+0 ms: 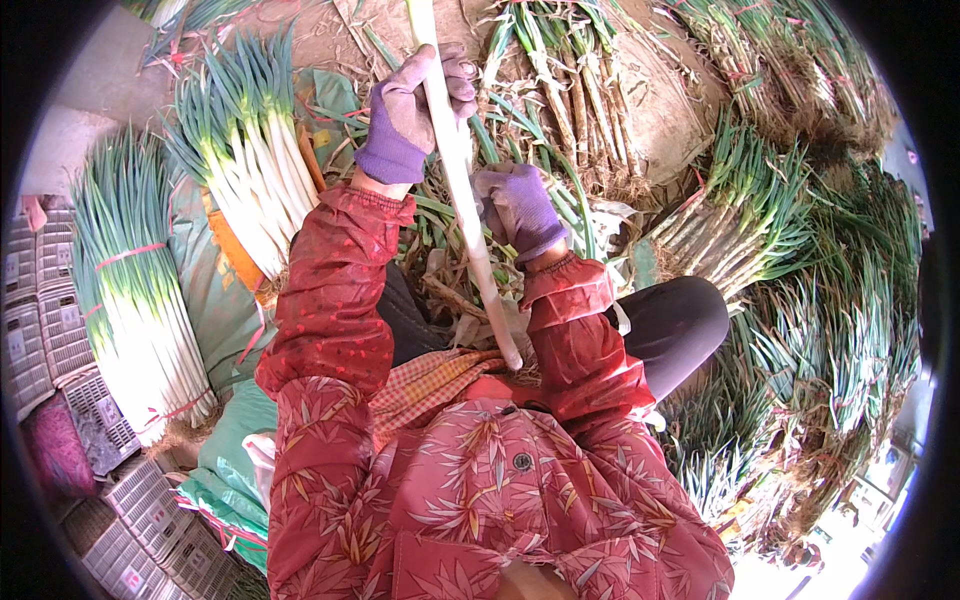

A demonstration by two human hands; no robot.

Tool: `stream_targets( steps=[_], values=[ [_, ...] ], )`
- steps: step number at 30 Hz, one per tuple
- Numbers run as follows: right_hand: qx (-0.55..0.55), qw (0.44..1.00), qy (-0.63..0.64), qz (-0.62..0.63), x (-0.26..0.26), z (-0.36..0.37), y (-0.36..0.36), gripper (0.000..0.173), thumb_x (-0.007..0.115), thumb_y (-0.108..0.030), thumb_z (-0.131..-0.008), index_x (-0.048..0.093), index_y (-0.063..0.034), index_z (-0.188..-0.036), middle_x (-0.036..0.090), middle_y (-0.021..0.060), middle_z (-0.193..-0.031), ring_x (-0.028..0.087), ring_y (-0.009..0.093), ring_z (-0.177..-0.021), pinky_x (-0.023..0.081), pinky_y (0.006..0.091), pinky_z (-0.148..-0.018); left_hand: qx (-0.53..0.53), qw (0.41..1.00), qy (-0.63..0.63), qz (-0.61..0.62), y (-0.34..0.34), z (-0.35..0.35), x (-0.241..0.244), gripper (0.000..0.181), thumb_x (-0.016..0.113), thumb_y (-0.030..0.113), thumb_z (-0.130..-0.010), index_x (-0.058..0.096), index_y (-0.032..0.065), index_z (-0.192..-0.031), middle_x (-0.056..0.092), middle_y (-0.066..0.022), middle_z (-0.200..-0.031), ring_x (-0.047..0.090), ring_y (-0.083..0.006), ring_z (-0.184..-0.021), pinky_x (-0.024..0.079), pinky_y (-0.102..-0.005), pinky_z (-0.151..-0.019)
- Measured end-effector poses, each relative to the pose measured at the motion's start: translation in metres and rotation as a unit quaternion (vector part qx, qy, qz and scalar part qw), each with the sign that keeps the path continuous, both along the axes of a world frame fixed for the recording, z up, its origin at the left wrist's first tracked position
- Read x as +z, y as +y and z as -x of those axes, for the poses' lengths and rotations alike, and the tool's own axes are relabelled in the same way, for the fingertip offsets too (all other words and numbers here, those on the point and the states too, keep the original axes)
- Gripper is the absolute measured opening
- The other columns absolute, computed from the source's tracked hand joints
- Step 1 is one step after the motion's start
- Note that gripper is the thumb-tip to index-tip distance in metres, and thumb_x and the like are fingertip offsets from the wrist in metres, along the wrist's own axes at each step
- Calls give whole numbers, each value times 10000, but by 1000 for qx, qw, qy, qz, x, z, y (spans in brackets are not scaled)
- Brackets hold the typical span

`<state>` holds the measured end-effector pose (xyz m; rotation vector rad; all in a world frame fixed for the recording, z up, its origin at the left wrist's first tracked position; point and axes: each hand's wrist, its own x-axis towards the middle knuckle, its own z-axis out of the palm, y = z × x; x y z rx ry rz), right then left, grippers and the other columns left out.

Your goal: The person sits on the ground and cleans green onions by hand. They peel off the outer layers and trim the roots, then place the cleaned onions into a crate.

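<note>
My left hand (pixel 420 112), in a purple and grey work glove, is closed around the upper part of a long white green onion stalk (pixel 466 217). The stalk slants down towards my lap, its root end low between my forearms. My right hand (pixel 519 206), gloved the same way, is beside the stalk's middle with its fingers curled; whether it grips anything is hidden. Stripped leaves and husks (pixel 450 292) lie below my hands. To the left, cleaned green onions (pixel 262 165) lean on an orange support (pixel 236 251).
At far left lies a tied bundle of cleaned green onions (pixel 142 300), with plastic crates (pixel 64 322) beyond. Unpeeled green onions (pixel 577 97) lie ahead; more bundles (pixel 739 210) and a large heap (pixel 832 337) are at right. Green sheeting (pixel 232 442) is beside me.
</note>
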<state>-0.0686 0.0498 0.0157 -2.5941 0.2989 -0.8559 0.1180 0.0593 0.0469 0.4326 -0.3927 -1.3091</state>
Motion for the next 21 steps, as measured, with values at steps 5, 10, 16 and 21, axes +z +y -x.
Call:
stream_targets(
  steps=[5, 10, 16, 21],
  values=[
    [211, 961, -25, -177, -21, 12, 20, 275, 604, -168, -788, 600, -82, -1049, 647, 103, -757, 626, 284, -627, 492, 351, -551, -59, 995, 28, 73, -2, -13, 5, 396, 542, 326, -904, 550, -28, -1082, 617, -82, -785, 584, -183, -654, 448, -329, -530],
    [-31, 802, 538, -257, -15, 65, 93, 158, 575, -156, -794, 682, -52, -846, 652, 184, -743, 631, 359, -669, 512, 353, -613, 2, 998, -14, 64, 2, -45, 19, 316, 542, 292, -908, 561, -10, -997, 578, -52, -744, 536, -157, -612, 442, -314, -508],
    [-69, 952, 104, -281, 21, 46, 39, 233, 681, -289, -823, 701, -58, -799, 633, 41, -639, 554, 109, -521, 440, 265, -465, 125, 991, -42, -17, 8, -36, 25, 314, 536, 262, -926, 530, -36, -1025, 521, -60, -765, 484, -150, -632, 417, -272, -517],
    [-95, 894, 126, -420, 73, -16, 25, 221, 705, -237, -754, 659, -22, -735, 556, 83, -539, 488, 124, -481, 396, 289, -480, 85, 995, -34, -24, 5, -39, 15, 239, 557, 245, -893, 567, 14, -953, 575, -61, -758, 522, -177, -612, 435, -326, -528]
  ],
)
